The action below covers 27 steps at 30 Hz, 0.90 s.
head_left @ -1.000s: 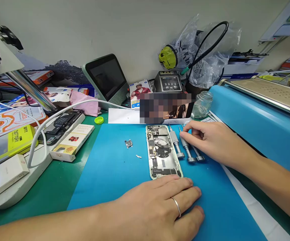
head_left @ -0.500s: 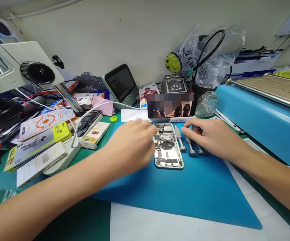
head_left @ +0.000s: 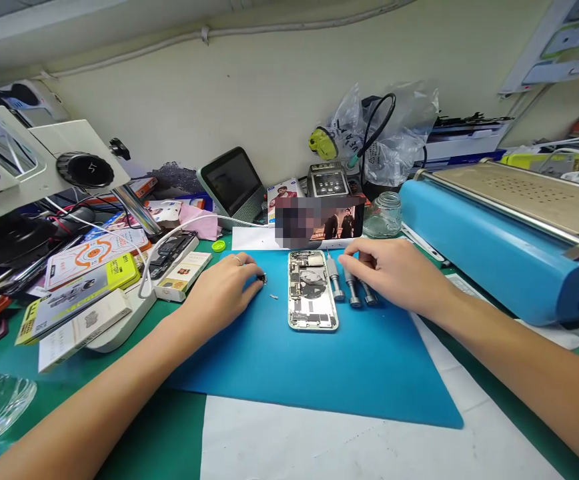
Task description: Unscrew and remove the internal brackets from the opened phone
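Observation:
An opened phone (head_left: pixel 313 307) lies on the blue mat (head_left: pixel 289 367), its inner parts exposed. To its left, my left hand (head_left: pixel 222 287) is closed, thumb and finger pinching a small dark phone part (head_left: pixel 263 278) at the mat's surface. A tiny silver piece (head_left: pixel 273 297) rests between that hand and the phone. My right hand (head_left: pixel 394 273) is on the other side, thumb and index finger pressed together; whatever is between them, if anything, cannot be made out. Several grey screwdrivers lie beside the phone, one screwdriver (head_left: pixel 335 280) nearest it and others partly under my right hand.
Behind the mat a propped phone (head_left: pixel 337 223) plays a video, beside a glass jar (head_left: pixel 384 213). A blue machine (head_left: pixel 479 260) stands at right. Boxes (head_left: pixel 82 287), a white cable (head_left: pixel 169 240) and a microscope (head_left: pixel 64 160) crowd the left. White paper (head_left: pixel 329 440) lies in front.
My left hand has moved left, off the opened phone's upper edge, and the dark part now shows at its fingertips. The view has shifted; my right hand stays by the screwdrivers.

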Each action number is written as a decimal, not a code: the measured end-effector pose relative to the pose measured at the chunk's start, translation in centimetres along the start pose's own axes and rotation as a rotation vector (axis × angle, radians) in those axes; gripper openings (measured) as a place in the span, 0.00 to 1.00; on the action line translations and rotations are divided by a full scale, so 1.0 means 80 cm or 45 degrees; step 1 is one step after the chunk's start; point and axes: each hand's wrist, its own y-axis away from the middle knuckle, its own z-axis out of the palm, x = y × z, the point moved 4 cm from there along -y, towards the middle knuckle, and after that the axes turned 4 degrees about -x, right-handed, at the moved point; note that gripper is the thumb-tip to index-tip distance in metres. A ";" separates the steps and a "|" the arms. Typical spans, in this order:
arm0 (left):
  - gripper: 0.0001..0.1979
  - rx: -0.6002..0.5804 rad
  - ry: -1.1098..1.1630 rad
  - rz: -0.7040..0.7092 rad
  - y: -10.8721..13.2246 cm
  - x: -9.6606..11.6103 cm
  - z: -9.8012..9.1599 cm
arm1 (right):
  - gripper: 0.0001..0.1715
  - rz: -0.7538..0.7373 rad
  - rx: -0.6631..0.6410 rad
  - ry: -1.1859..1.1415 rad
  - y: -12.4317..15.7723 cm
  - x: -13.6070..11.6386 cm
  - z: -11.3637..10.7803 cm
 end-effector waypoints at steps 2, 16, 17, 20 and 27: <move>0.10 0.010 0.070 0.027 0.000 -0.004 0.002 | 0.21 -0.008 0.003 -0.008 0.000 -0.001 0.000; 0.19 0.075 1.041 0.228 -0.012 -0.023 0.028 | 0.19 -0.185 0.046 -0.047 -0.010 -0.034 -0.011; 0.19 0.071 1.127 0.246 -0.013 -0.022 0.029 | 0.18 -0.210 0.026 -0.054 -0.009 -0.046 -0.009; 0.21 0.049 1.360 0.309 -0.013 -0.017 0.032 | 0.12 -0.327 -0.115 -0.081 -0.005 -0.084 0.009; 0.19 0.001 1.692 0.420 -0.009 -0.006 0.028 | 0.14 -0.425 -0.057 -0.225 -0.010 -0.096 0.050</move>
